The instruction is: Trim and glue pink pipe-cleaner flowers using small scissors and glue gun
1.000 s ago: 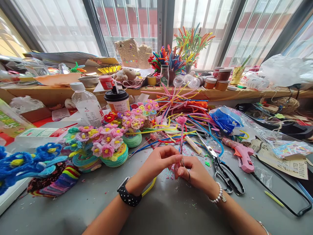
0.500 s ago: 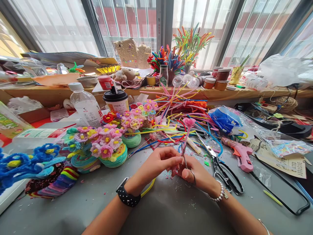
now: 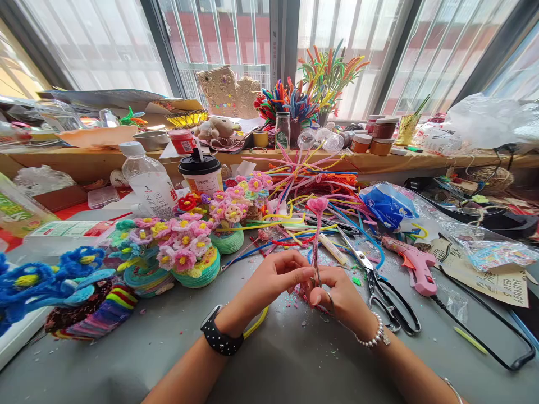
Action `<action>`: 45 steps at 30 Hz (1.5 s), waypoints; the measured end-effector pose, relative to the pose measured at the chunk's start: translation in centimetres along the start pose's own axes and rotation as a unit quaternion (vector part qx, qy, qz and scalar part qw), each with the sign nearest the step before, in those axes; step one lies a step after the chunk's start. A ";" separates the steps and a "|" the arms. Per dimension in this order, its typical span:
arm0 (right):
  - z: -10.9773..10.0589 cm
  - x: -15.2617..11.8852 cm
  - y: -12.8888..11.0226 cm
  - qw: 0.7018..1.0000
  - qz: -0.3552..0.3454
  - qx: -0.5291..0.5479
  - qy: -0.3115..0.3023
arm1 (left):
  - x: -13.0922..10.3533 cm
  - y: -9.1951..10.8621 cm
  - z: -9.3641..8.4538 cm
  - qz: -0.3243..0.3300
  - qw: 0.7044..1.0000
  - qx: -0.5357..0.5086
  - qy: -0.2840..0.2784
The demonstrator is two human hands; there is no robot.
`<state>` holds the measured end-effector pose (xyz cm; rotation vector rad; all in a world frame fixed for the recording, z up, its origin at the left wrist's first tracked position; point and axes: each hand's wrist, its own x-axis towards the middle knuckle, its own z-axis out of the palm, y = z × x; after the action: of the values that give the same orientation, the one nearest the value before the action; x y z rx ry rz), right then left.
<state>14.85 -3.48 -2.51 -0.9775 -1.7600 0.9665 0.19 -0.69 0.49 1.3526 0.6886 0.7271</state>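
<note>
A pink pipe-cleaner flower [image 3: 318, 205] stands upright on a thin pink stem above my two hands, which meet over the grey table [image 3: 189, 365]. My left hand [image 3: 290, 275] pinches the lower stem between thumb and fingers. Small scissors [image 3: 319, 276] are in my right hand [image 3: 337, 292], thumb at a handle loop, blades pointing up along the stem. The lower end of the stem is hidden by the fingers. Small pink clippings lie beneath the hands.
Large black-handled scissors [image 3: 379, 292] and a pink glue gun [image 3: 419, 264] with a black cord lie to the right. Pipe-cleaner flower pots [image 3: 196, 266] stand left. Loose pipe cleaners [image 3: 311, 179], a lidded cup [image 3: 202, 177] and a plastic bottle [image 3: 149, 185] are behind.
The pink flower has shifted slightly left and down, and its stem is more upright. The small scissors have turned slightly, and my right hand has moved a little left.
</note>
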 end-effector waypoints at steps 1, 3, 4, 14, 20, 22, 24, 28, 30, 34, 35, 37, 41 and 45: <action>0.0 0.0 0.1 1.000 -0.003 -0.006 0.004 | 0.0 0.1 0.0 0.000 1.000 -0.003 0.003; 0.1 0.1 0.2 1.000 -0.007 -0.024 0.009 | -0.1 0.1 0.1 0.003 1.000 -0.011 0.011; 0.1 0.1 0.2 0.999 -0.006 -0.033 0.011 | -0.1 0.2 0.2 0.005 1.000 -0.013 0.016; 0.1 0.1 -0.1 0.997 0.013 -0.065 -0.050 | -0.1 -0.1 0.2 0.024 0.999 -0.019 0.035; 0.3 0.1 0.0 0.994 0.021 -0.062 -0.085 | 0.0 -0.2 0.1 0.019 0.999 -0.014 0.044; 0.2 0.1 0.1 0.995 0.020 -0.060 -0.080 | 0.0 -0.1 0.1 0.018 0.999 -0.012 0.042; 0.2 0.0 0.1 0.995 0.020 -0.062 -0.076 | 0.0 0.0 0.1 0.019 0.999 -0.008 0.043; 0.0 -0.1 0.2 0.995 0.017 -0.069 -0.066 | 0.1 -0.1 0.0 0.022 0.999 -0.008 0.036; 0.0 -0.1 0.3 0.995 0.022 -0.073 -0.065 | 0.1 -0.1 -0.1 0.023 0.999 -0.006 0.033; 0.0 0.0 0.4 0.994 0.041 -0.067 -0.073 | 0.1 -0.2 -0.2 0.026 0.999 0.005 0.045; 0.0 0.0 0.4 0.994 0.047 -0.066 -0.074 | 0.1 -0.3 -0.2 0.026 0.998 0.008 0.049; -0.1 0.0 0.4 0.993 0.057 -0.065 -0.074 | 0.1 -0.2 -0.2 0.024 0.998 0.011 0.053; -0.1 -0.1 0.4 0.994 0.057 -0.063 -0.075 | 0.1 -0.1 -0.1 0.018 0.998 0.022 0.057; 0.0 -0.1 0.3 0.994 0.050 -0.068 -0.064 | 0.2 0.0 -0.1 0.017 0.998 0.024 0.061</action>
<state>14.95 -3.43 -2.85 -1.1194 -1.9194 1.0025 0.21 -0.52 0.49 1.3754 0.7861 0.8297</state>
